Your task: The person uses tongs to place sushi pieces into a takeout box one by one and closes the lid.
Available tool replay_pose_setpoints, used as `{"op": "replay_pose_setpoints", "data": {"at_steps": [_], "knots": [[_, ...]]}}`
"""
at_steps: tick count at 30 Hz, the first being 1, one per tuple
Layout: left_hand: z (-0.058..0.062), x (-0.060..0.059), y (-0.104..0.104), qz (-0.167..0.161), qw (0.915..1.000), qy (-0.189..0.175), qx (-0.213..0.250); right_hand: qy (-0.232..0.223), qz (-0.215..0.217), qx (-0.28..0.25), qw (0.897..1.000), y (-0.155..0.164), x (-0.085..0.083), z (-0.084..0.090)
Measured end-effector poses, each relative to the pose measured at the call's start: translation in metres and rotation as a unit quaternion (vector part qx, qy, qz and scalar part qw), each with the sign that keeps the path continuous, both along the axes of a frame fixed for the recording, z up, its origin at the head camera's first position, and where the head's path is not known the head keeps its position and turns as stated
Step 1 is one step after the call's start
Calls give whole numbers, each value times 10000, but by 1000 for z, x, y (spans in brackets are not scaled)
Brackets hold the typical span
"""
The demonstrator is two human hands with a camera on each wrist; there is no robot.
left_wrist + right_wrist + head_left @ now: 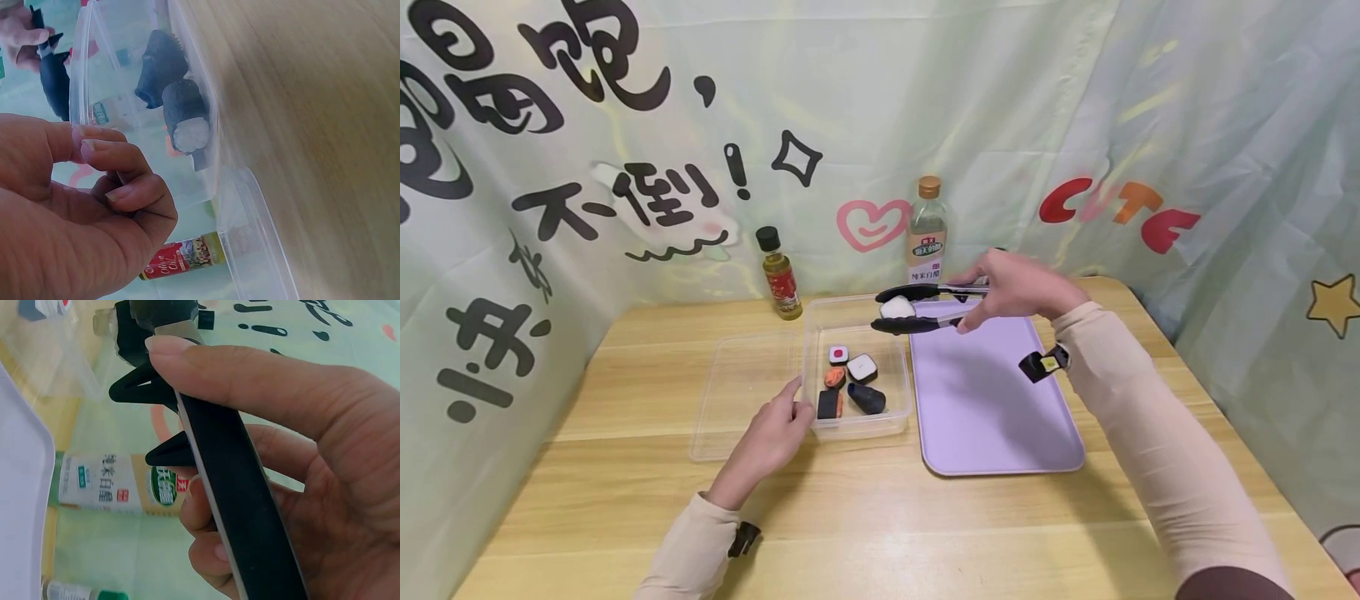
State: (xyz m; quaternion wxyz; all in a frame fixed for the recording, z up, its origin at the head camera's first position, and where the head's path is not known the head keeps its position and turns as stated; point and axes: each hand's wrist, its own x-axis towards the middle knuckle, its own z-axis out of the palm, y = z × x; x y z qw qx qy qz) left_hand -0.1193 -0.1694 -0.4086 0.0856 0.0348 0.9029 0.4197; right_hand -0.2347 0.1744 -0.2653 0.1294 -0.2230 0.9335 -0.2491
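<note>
My right hand [1018, 287] grips black-tipped tongs [917, 325], whose jaws clasp a white rice-like sushi piece [897, 307] above the back right of a clear plastic box [861, 427]. At the box's left side is my left hand [775, 429], its thumb and finger pinching the rim, the other fingers curled in the left wrist view. Inside the box lie several sushi pieces: a white-topped roll [862, 367], a dark cone-shaped one [867, 398], a small roll with a red centre [838, 356], an orange-topped one [835, 377] and a black-wrapped one [829, 405].
A lilac tray [1000, 433] lies right of the box, under my right forearm. To the left is a clear lid [737, 408], flat on the wooden table [865, 525]. Behind stand an olive oil bottle [782, 283], a vinegar bottle [928, 242] and a green-capped bottle [81, 592].
</note>
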Motion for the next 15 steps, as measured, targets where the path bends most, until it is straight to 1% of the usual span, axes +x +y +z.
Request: {"op": "replay_pose_setpoints", "data": {"at_steps": [6, 15], "knots": [[0, 0, 0, -14, 10000, 6, 2, -62, 228, -3, 9997, -22, -12, -4], [1, 0, 0, 5, 10000, 11, -47, -136, 451, 398, 9981, -52, -26, -10]]}}
